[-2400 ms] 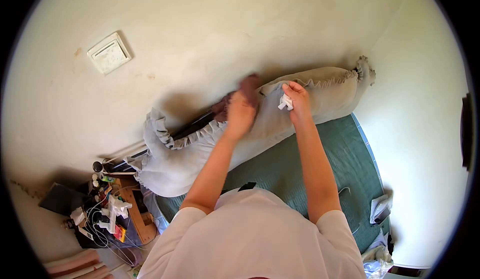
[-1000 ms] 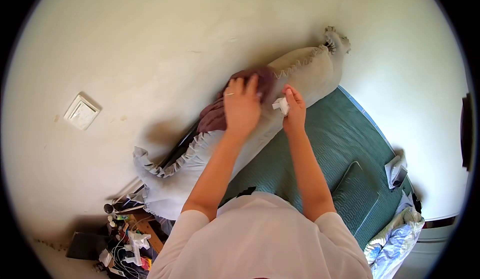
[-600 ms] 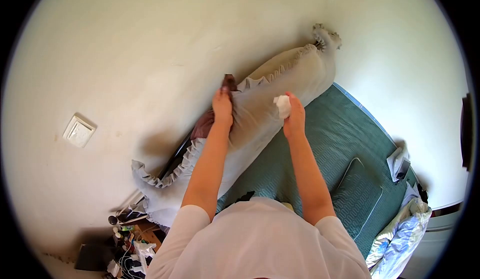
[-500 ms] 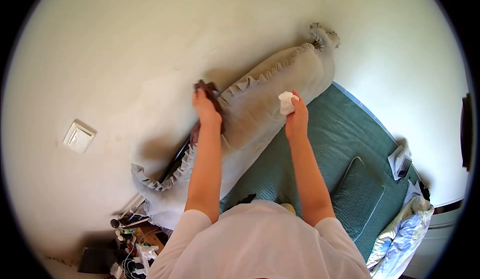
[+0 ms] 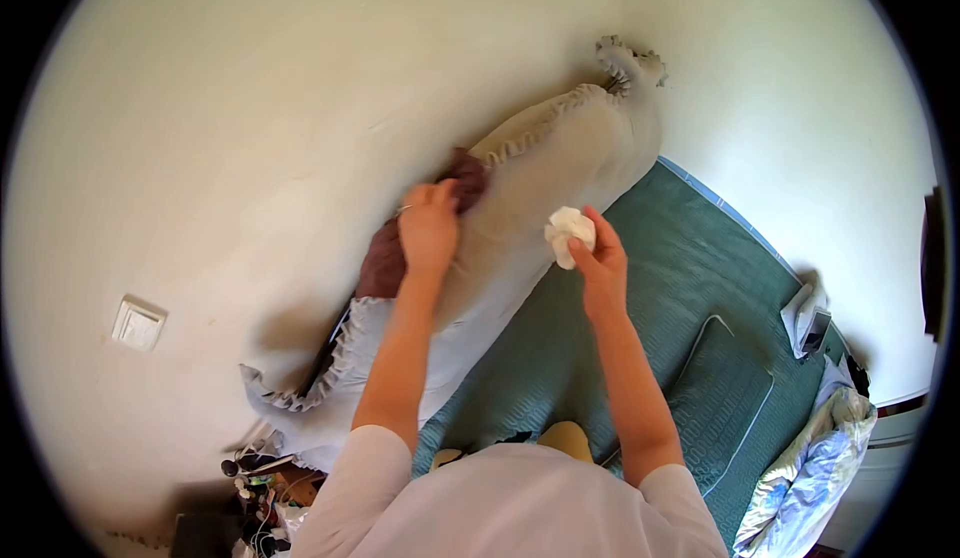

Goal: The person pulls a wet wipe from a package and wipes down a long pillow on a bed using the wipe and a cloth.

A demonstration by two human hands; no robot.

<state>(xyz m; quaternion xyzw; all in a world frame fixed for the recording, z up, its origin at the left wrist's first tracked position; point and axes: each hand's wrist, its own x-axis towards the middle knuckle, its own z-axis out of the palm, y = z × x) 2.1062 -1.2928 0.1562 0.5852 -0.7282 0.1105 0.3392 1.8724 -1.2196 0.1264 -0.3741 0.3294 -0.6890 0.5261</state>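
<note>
A grey ruffled fabric cover [image 5: 560, 168] wraps the long headboard against the wall. Over its top edge lies a maroon cloth [image 5: 383, 261], bunched and draped. My left hand [image 5: 430, 228] is on this cloth with its fingers curled onto it; the fingertips are partly hidden. To the right, above the green bed, my right hand [image 5: 604, 263] pinches a crumpled white tissue [image 5: 570, 237] between thumb and fingers, apart from the cover.
The green quilted bed cover [image 5: 660, 268] carries a green pillow [image 5: 718, 403]. A folded patterned quilt [image 5: 812, 473] lies at the lower right, near a grey pouch [image 5: 803, 320]. Cluttered items stand at the lower left. A light switch [image 5: 139, 324] is on the wall.
My left hand has shifted along the headboard's top edge with the maroon cloth, which now spreads wider. The right hand still holds the tissue, slightly lower. The view has turned a little.
</note>
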